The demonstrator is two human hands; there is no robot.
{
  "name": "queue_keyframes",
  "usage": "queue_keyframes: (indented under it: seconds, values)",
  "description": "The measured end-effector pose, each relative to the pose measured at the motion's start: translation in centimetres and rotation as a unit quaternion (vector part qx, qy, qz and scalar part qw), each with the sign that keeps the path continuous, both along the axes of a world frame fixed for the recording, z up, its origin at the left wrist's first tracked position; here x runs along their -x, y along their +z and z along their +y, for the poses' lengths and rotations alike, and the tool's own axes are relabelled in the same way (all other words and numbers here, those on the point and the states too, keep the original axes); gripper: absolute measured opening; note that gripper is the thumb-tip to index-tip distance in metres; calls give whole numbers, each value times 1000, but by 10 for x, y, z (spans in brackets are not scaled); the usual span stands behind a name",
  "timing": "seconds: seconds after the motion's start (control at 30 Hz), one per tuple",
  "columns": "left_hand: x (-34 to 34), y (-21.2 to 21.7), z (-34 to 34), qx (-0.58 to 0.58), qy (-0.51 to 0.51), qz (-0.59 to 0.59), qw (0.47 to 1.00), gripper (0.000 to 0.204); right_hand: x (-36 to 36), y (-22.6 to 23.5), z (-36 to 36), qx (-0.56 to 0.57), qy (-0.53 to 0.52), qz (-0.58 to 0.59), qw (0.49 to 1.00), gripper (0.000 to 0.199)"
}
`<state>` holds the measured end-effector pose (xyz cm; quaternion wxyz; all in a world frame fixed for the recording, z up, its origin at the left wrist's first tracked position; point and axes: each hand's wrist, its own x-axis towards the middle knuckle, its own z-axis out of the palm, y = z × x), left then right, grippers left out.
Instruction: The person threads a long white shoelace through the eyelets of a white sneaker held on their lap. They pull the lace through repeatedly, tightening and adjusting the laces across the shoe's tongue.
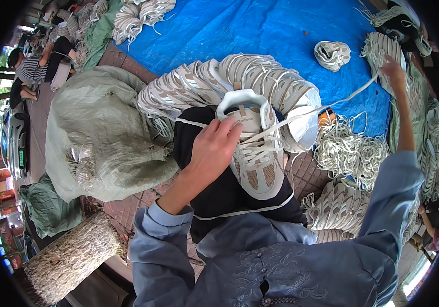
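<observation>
1. A worker in a blue-gray embroidered shirt (301, 266) bends over a beige-and-white sneaker upper (255, 169), which rests toe-down toward the wearer on black cloth (191, 146) across the lap.
2. The two hands are well apart. The left hand (214, 140) lies with bent fingers at the sneaker's tongue; whether it pinches a lace there cannot be told.
3. The right hand (393, 74), arm outstretched, grips a white lace (355, 93) that runs up from the sneaker's eyelets.
4. A pale strand (245, 211) curves across the lap below the toe.
5. Just beyond the sneaker, a row of nested shoe uppers (183, 87) arcs beside a bulging gray-green sack (101, 133) at left; a tangled heap of laces (352, 156) lies at right.
6. Farther off, a single upper (332, 55) sits on a blue tarp (260, 25).
7. In the left background, a person in a striped top (35, 70) sits near a parked car (12, 135).
</observation>
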<state>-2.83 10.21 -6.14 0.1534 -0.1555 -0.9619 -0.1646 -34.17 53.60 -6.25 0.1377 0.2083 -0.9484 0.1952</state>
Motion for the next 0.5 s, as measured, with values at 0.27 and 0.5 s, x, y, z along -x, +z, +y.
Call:
queue_keyframes:
  seconds: [0.27,0.5]
  values:
    - [10,-1,0,-9,2,-138,990,8,-229,-6,-236,59,393,-143,906,24]
    - [1,24,-55,-123,43,-189,973,8,-217,-21,-246,135,415,-194,879,14]
